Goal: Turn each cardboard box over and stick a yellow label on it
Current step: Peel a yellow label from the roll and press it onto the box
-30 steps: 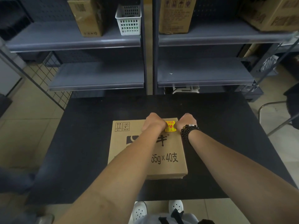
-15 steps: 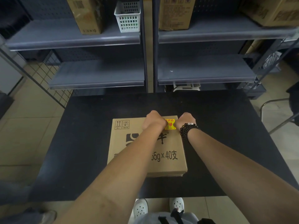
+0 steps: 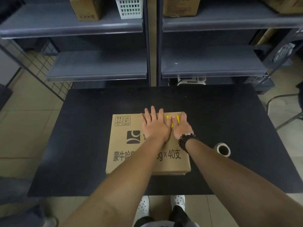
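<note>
A flat cardboard box [image 3: 131, 154] with black print lies on the black table [image 3: 85, 128], in the middle. A yellow label [image 3: 173, 124] sits near the box's far right corner. My left hand [image 3: 155, 126] lies flat on the box top with fingers spread, its thumb at the label's left edge. My right hand [image 3: 182, 126], with a dark bead bracelet at the wrist, lies flat too, its fingers pressing on the label and partly covering it. Neither hand grips anything.
A roll of labels [image 3: 223, 150] stands on the table right of the box. Grey shelves [image 3: 101, 68] rise behind the table, holding cardboard boxes [image 3: 85, 9] and a white basket [image 3: 129, 7]. A chair frame [image 3: 285, 112] is at the right.
Both hands have gone from closed fists at the label to flat, spread palms pressing on the box top. The roll of labels is now in view on the right.
</note>
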The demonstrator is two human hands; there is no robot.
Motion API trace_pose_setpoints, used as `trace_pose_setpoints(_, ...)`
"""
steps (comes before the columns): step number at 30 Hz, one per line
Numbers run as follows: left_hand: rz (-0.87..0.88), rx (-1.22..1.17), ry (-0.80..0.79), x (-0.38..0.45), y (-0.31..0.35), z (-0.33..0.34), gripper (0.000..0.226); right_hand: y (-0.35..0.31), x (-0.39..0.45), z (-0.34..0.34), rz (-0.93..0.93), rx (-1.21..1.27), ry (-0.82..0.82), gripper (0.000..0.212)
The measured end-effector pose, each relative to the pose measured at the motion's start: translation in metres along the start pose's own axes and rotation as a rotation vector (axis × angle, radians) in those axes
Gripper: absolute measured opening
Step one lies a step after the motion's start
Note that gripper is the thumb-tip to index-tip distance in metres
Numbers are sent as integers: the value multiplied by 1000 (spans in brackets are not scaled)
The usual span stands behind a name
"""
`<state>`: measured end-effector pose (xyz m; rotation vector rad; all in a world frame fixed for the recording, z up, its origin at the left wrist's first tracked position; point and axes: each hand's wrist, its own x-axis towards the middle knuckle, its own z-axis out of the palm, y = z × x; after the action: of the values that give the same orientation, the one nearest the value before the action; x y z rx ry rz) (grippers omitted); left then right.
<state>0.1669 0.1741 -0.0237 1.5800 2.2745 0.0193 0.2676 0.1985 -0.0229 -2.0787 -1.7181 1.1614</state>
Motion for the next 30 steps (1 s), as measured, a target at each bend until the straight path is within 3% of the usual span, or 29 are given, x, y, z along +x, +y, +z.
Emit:
trace_pose_setpoints(8,27,-42,163,-1,-4,9,54,1,-4,1,22,20,90,50)
trace_pose_setpoints(13,-1,-63,159,-1,-3,8,60,2,-4,2,22,30,89,58)
trace_pose_setpoints(25,22,-60,155,0,-4,9,48,1,-3,3,17,56,106,52)
trace_pose_setpoints(27,21,-138,175,1,-5,8,49,3,-2,1,22,142,80,52)
trace_pose_setpoints(30,-35,-467,304,6,-11,-10,45,4,3,-10,43,316,35,55)
